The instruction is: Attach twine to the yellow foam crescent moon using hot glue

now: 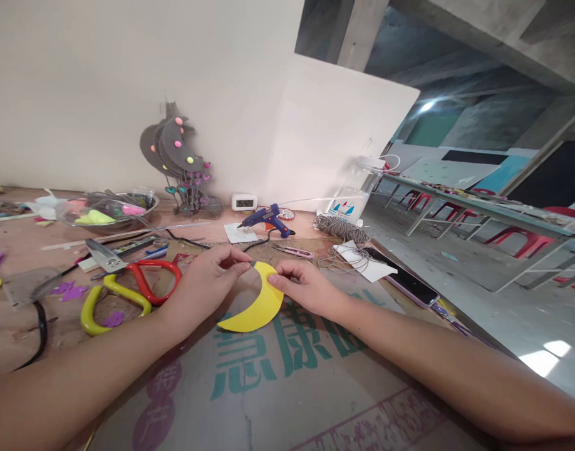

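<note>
Yellow crescent-shaped foam cutout lying flat on a brown cardboard sheet printed with green characters, between both hands. Left hand: thumb and fingers pinching the crescent's upper tip. Right hand: fingertips pressed together on the outer edge just beside that tip. Red-handled scissors near the left hand; blue glue gun beyond.

My surface carries a printed cardboard sheet under the yellow crescent, red-handled scissors, a blue glue gun, grey cord and a phone.
</note>
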A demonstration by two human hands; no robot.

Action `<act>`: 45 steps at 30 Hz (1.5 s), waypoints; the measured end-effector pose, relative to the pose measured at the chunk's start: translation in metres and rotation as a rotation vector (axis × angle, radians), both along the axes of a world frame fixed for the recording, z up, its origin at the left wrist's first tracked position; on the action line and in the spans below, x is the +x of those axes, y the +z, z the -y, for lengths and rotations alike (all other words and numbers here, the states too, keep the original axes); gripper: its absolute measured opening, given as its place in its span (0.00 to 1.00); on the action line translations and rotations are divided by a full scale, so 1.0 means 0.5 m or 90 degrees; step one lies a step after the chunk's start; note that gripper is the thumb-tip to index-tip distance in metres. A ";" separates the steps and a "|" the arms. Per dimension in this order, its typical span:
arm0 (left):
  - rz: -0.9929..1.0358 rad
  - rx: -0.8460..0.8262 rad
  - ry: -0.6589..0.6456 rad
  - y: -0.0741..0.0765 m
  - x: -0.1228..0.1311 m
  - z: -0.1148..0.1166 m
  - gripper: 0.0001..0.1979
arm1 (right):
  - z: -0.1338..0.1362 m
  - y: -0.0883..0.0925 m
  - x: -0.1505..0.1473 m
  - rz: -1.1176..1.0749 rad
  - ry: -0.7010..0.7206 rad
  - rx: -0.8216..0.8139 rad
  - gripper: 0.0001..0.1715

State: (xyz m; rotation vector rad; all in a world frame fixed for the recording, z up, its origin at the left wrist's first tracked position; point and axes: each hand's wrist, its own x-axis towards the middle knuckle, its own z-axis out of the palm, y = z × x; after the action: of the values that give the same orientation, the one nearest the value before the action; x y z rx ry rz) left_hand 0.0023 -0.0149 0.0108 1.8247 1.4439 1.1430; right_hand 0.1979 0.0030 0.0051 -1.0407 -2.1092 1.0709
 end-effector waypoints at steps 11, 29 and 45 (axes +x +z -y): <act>-0.001 0.013 0.020 -0.004 0.000 -0.001 0.09 | 0.001 0.006 0.001 0.016 0.014 0.002 0.20; 0.013 0.025 0.017 -0.006 -0.002 -0.003 0.11 | -0.003 -0.003 0.002 0.018 0.026 0.001 0.19; 0.010 0.022 0.010 -0.006 -0.002 -0.004 0.12 | -0.001 -0.001 0.001 0.019 0.018 0.000 0.20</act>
State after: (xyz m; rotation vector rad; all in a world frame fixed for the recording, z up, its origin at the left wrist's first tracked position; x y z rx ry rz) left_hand 0.0015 -0.0128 0.0078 1.8270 1.4409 1.1945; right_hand 0.1984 0.0036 0.0045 -1.0357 -2.1534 1.0749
